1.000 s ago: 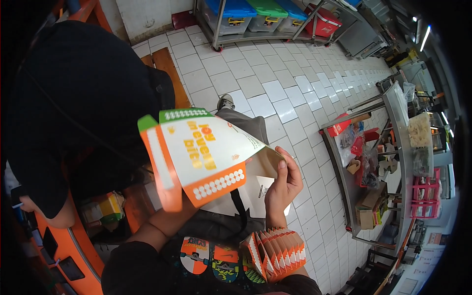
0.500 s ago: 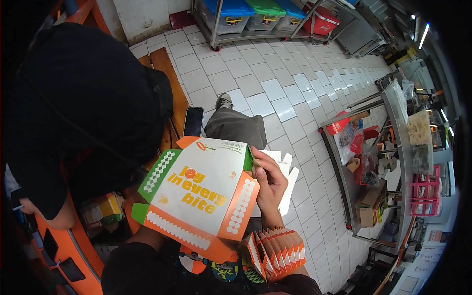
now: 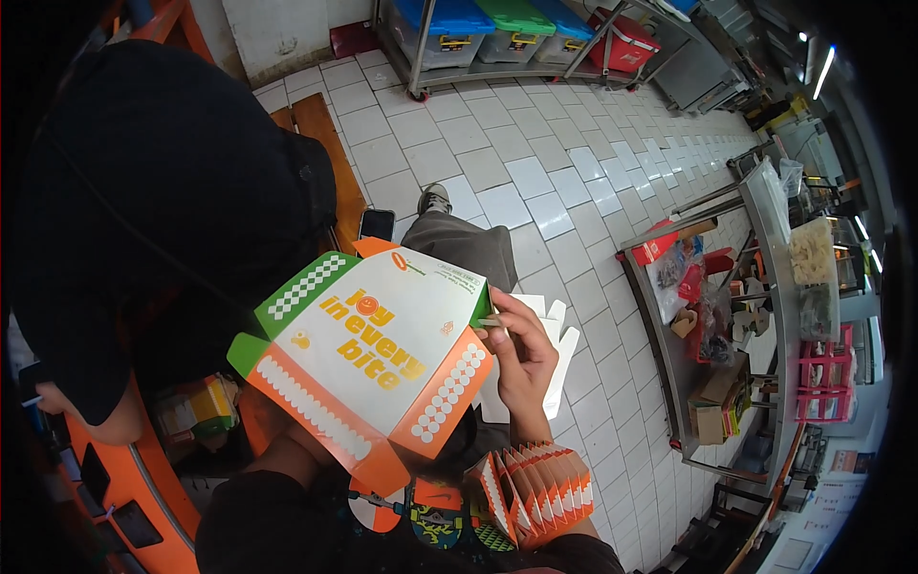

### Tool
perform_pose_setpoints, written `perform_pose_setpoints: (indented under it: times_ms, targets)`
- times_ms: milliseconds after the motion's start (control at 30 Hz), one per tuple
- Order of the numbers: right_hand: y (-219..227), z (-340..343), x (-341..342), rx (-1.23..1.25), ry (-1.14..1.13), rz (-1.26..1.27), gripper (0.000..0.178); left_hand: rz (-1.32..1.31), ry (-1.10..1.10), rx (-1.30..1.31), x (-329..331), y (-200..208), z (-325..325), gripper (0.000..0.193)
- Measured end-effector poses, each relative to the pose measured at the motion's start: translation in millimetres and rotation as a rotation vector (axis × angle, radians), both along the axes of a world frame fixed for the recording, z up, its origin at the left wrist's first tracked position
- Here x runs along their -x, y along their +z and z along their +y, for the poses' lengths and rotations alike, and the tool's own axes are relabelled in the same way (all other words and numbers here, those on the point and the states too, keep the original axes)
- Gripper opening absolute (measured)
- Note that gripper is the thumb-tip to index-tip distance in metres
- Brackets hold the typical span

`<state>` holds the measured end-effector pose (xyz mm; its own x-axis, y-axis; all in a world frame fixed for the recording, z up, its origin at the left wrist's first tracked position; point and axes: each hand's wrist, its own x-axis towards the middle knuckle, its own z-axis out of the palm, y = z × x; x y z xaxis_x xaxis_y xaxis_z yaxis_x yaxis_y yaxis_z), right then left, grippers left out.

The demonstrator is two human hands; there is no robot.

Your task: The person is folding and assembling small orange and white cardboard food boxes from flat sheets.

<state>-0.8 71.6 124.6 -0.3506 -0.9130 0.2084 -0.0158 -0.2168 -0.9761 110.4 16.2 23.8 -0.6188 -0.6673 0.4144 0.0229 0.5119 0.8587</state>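
One carton (image 3: 371, 337): right hand (image 3: 525, 356) pinches green corner tab (image 3: 482, 304); left hand hidden underneath, grip unclear.

Large yellow lettering (image 3: 377, 335), three lines, on white panel (image 3: 421, 298) of carton (image 3: 435, 395); small print (image 3: 457, 273) near upper edge

smooth paperboard carton (image 3: 382, 335), glossy floor tiles (image 3: 550, 210), metal rack (image 3: 526, 69), wooden bench (image 3: 330, 158)

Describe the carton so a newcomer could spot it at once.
From the middle of the tiled floor, look down-left to the right hand. It grips the carton, a white panel with yellow lettering. Unlike the white card behind the hand, it has green and orange flaps.
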Motion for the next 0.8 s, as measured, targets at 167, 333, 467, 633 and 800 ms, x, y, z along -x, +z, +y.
perform_pose_setpoints:
  times_ms: [167, 333, 467, 633, 800]
  targets:
    - [0.6, -0.8, 3.0, 0.075, -0.05, 0.661, 0.023, 0.017, -0.041, -0.051, 0.7, -3.5, 3.1, 0.04]
    - [1.5, -0.4, -0.1, 0.245, -0.147, 0.601, 0.029, 0.036, -0.089, -0.099, 2.4, -5.7, 4.6, 0.041]
    - [7.5, -2.6, -8.0, 0.63, -0.347, 0.215, 0.028, 0.046, -0.113, -0.138, 2.8, -6.3, 4.0, 0.042]
    - [4.1, 8.2, 8.8, 0.544, -0.179, 0.814, 0.021, 0.064, -0.157, -0.19, 2.6, 16.6, 1.8, 0.044]
    - [7.7, 3.6, 27.6, 0.559, -0.338, 1.107, 0.019, 0.551, -0.284, -0.839, -27.1, 114.1, 2.4, 0.05]
